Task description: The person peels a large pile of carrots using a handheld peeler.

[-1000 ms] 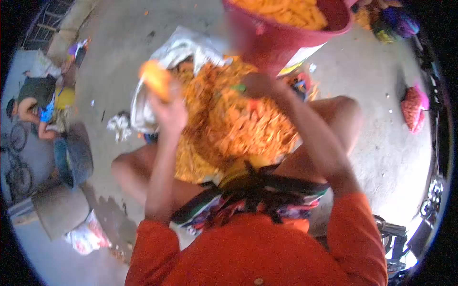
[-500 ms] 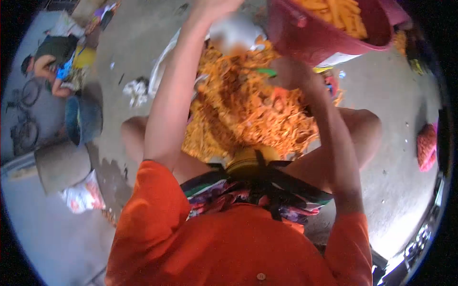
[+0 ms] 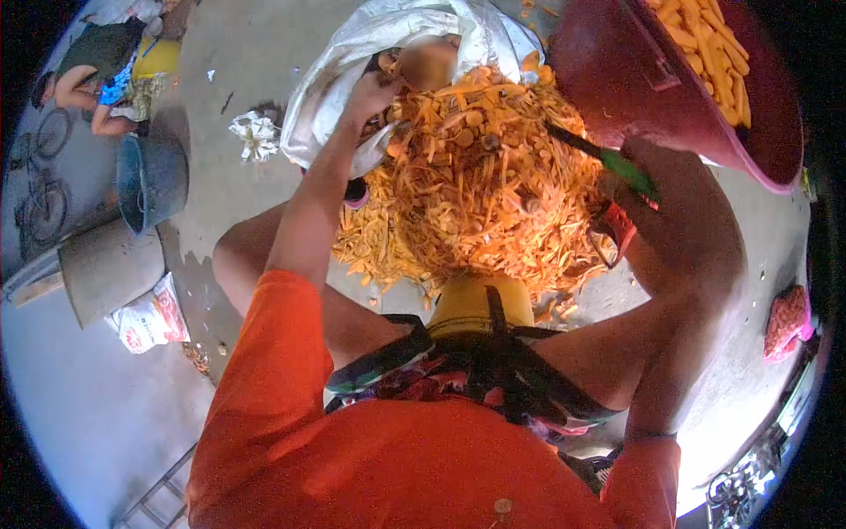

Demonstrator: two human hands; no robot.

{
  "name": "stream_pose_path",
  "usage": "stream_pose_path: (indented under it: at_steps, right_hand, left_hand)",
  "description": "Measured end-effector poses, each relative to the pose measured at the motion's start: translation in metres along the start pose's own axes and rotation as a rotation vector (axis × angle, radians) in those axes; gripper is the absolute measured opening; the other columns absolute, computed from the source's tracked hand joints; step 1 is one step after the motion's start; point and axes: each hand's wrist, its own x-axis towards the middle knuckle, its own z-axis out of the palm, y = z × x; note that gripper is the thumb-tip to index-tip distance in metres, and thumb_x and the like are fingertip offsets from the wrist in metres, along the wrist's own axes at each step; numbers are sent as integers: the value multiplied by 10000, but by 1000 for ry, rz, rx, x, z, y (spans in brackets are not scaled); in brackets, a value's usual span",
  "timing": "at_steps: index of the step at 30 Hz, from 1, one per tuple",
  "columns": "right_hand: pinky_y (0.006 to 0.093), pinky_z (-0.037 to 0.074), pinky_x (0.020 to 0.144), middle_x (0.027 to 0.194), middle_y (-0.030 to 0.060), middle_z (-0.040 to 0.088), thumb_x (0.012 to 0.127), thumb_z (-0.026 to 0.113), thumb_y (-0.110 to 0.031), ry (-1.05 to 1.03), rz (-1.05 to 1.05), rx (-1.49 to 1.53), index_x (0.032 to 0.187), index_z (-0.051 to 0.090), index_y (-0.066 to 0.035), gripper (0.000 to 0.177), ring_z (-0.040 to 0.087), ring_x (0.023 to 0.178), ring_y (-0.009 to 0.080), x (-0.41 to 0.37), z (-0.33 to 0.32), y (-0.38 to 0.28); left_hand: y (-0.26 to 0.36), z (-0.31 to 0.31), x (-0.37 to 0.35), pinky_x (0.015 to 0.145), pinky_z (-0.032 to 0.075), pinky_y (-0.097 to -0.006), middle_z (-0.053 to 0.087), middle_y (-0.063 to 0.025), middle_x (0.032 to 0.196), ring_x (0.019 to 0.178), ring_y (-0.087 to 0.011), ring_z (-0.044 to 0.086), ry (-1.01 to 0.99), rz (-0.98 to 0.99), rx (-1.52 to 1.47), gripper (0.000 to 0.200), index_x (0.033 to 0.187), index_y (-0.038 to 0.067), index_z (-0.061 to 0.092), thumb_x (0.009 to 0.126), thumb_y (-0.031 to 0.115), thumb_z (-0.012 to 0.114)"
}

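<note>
A large heap of orange peelings and cut pieces point(image 3: 493, 185) lies between my legs. Behind it a white sack point(image 3: 335, 84) gapes open, with brown pieces inside. My left hand point(image 3: 374, 95) reaches to the sack's mouth, its fingers partly hidden among the pieces. On the right, my right hand point(image 3: 656, 167) is closed round the green handle of a knife point(image 3: 617, 163), whose dark blade points left over the heap. A big dark-red tub point(image 3: 608, 79) stands beyond that hand, holding peeled orange sticks point(image 3: 709, 57).
A yellow container point(image 3: 480, 304) is between my thighs. At the left are a blue-green bucket point(image 3: 154, 181), a grey block point(image 3: 115, 269), a printed bag point(image 3: 150, 317) and another person bending by a yellow bucket point(image 3: 159, 60). A pink-red net bag point(image 3: 787, 324) lies far right.
My left hand has come down from the top of the view to the sack's mouth. My right hand has moved right with the knife. The tub and its sticks appear further right.
</note>
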Motion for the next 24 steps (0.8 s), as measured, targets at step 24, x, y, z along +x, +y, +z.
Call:
stream_pose_path:
  at_steps: [24]
  right_hand:
    - [487, 455, 706, 819, 180, 632, 880, 681, -238, -206, 115, 96, 898, 604, -36, 217, 624, 823, 400, 24, -5, -1]
  left_hand:
    - [19, 15, 12, 822, 573, -346, 627, -90, 1187, 940, -204, 648, -172, -374, -1367, 489, 1344, 91, 554, 966, 388, 644]
